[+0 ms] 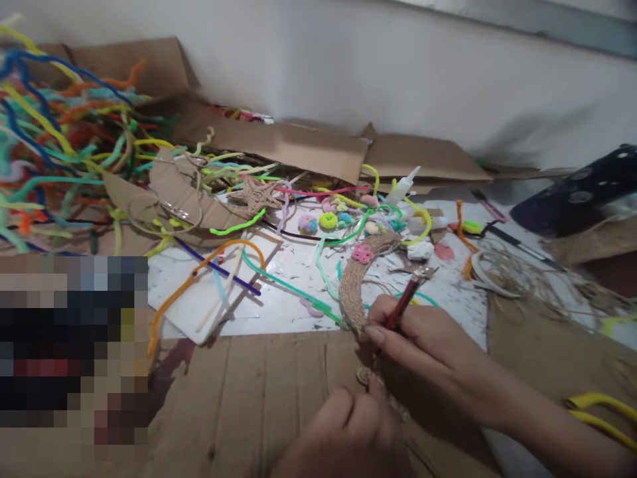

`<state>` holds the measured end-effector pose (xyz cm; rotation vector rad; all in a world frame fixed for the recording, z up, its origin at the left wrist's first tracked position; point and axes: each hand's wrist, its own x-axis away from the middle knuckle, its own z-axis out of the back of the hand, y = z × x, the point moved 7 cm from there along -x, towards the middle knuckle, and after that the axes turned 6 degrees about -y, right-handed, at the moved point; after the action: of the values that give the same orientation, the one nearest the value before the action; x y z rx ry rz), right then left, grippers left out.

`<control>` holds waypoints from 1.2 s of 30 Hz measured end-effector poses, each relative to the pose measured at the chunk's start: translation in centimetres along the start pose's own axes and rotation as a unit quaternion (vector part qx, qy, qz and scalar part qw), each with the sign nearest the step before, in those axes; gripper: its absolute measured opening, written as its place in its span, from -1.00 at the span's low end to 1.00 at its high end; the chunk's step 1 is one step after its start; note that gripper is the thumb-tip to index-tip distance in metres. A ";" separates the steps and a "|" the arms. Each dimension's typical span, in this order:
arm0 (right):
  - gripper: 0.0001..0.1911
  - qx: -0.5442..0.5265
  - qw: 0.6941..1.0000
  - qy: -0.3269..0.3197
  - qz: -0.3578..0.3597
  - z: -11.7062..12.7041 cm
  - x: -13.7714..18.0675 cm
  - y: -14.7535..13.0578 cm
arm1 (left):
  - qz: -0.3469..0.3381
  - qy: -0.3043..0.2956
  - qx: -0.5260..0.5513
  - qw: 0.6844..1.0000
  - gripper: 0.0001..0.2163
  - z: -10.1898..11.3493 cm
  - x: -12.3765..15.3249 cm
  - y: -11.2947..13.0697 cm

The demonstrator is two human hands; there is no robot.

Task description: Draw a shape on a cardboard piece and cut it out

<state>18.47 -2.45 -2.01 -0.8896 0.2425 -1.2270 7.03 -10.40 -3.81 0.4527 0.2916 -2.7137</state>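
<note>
My right hand [423,348] grips a dark red and black pencil [402,302], tilted with its lower end toward my left fingertips. My left hand [351,425] is closed low in the view, its fingers curled at a small coil of twine [363,376] above the cardboard [279,392]. Part of that coil hides behind the fingers, and loose twine shows beside them. Just beyond my right hand lies a twine-wrapped crescent [352,292] bearing a pink flower [362,253].
Colourful pipe cleaners [54,139] heap at the left. Further back are a twine star [253,194], a cardboard crescent [186,189], small fuzzy rings [328,221] and a glue bottle [402,187]. Loose twine [502,272] and yellow-handled scissors [597,401] lie right. Pixelation covers the lower left.
</note>
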 end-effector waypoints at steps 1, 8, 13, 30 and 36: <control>-0.68 -0.003 1.000 -0.002 0.000 0.0 0.0 -0.1 | 0.001 0.002 -0.003 1.000 -0.76 0.0 0.0 0.1; -0.68 -0.017 1.000 -0.008 -0.004 -0.5 0.1 0.4 | -0.011 -0.028 -0.005 1.000 -0.77 -0.4 0.1 0.4; -0.66 -0.040 0.999 -0.004 -0.009 -0.5 0.2 0.7 | 0.009 0.007 -0.012 1.000 -0.74 0.1 -0.1 -0.1; -0.63 -0.087 0.996 0.016 -0.022 -1.6 0.4 1.5 | 0.000 -0.032 -0.004 0.999 -0.74 0.2 0.2 -0.2; -0.62 -0.094 0.995 0.006 -0.013 -1.7 0.4 1.1 | -0.005 -0.043 0.005 0.999 -0.74 0.4 0.2 -0.2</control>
<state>18.32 -3.51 -3.82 -1.0498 0.3621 -1.2487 6.68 -10.35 -3.51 0.3365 0.2569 -2.7359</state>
